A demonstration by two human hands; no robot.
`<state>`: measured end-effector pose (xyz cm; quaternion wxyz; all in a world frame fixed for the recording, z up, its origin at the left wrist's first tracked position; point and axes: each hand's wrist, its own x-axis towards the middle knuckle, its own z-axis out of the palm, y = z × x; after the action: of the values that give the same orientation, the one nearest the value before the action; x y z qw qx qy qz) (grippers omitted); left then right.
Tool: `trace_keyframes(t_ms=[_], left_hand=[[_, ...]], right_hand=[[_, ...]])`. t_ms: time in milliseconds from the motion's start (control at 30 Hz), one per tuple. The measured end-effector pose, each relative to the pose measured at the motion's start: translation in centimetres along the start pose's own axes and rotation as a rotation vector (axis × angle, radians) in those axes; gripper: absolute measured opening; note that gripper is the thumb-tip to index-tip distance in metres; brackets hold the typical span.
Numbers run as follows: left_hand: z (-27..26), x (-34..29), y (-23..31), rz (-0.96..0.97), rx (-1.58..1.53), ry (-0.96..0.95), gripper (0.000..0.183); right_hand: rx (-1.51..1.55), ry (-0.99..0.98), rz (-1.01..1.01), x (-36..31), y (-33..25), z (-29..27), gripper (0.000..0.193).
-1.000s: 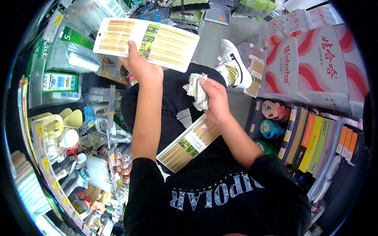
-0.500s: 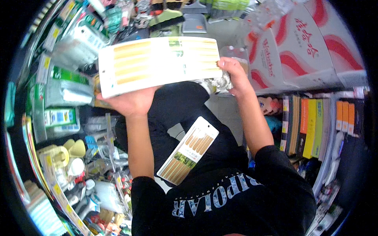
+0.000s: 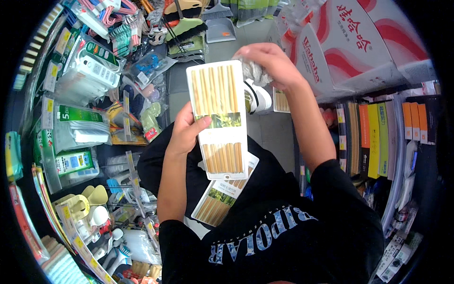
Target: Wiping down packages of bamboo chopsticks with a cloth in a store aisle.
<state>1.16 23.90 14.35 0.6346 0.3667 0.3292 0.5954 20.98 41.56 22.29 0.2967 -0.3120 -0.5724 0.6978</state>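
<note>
- The left hand [image 3: 185, 133] grips the left edge of a chopstick pack [image 3: 222, 135], thumb lying across the front and the other fingers tucked behind.
- That pack stands nearly upright from where I watch, with pale wooden sticks showing in 2 blocks, a green leafy band between them and a hanging hole at the lower end.
- The right hand [image 3: 276, 64] is curled around a crumpled greyish cloth [image 3: 257, 72] at the pack's upper right corner; I cannot tell how firmly the cloth presses there.
- A 2nd chopstick pack [image 3: 215, 206] lies slanted on the lap of the black trousers [image 3: 156, 154], its upper part partly covered by the held pack.
- A 3rd chopstick pack [image 3: 281, 100] shows just beside the white shoe [image 3: 261, 98], partly hidden by the right forearm.
- Over on the right, white-and-red cartons [image 3: 359, 45] are stacked, and nearer stands a row of upright books [image 3: 373, 137] with yellow, orange and dark spines.
- Beyond the hands I see a grey dustpan [image 3: 220, 29] and a green-topped brush [image 3: 187, 27] with black bristles.
- To the left are packaged power strips [image 3: 97, 66], cream scoops [image 3: 97, 195] and a blue-and-white scrubbing brush [image 3: 124, 255].
</note>
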Motion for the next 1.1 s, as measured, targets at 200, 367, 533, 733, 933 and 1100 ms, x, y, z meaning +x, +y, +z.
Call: trace_keyframes(t_ms=[200, 367, 533, 733, 933, 1100], left_hand=[[-0.4, -0.1, 0.8, 0.169, 0.060, 0.116, 0.047], [-0.3, 0.3, -0.1, 0.212, 0.136, 0.123, 0.045], [-0.2, 0.6, -0.2, 0.214, 0.187, 0.111, 0.046], [0.4, 0.2, 1.3, 0.173, 0.149, 0.078, 0.045], [0.6, 0.3, 0.4, 0.235, 0.153, 0.122, 0.040], [-0.2, 0.7, -0.6, 0.270, 0.102, 0.268, 0.040]], right_hand=[[0.514, 0.027, -0.155, -2.3, 1.3, 2.0, 0.043], [0.489, 0.059, -0.169, -1.5, 3.0, 4.1, 0.034], [0.216, 0.128, -0.196, -1.1, 2.4, 4.0, 0.022], [-0.080, 0.160, -0.214, -1.0, 1.4, 3.7, 0.020], [0.050, 0.282, -0.205, -1.2, 2.9, 5.6, 0.020], [-0.311, 0.262, -0.208, -2.8, 5.1, 6.8, 0.023]])
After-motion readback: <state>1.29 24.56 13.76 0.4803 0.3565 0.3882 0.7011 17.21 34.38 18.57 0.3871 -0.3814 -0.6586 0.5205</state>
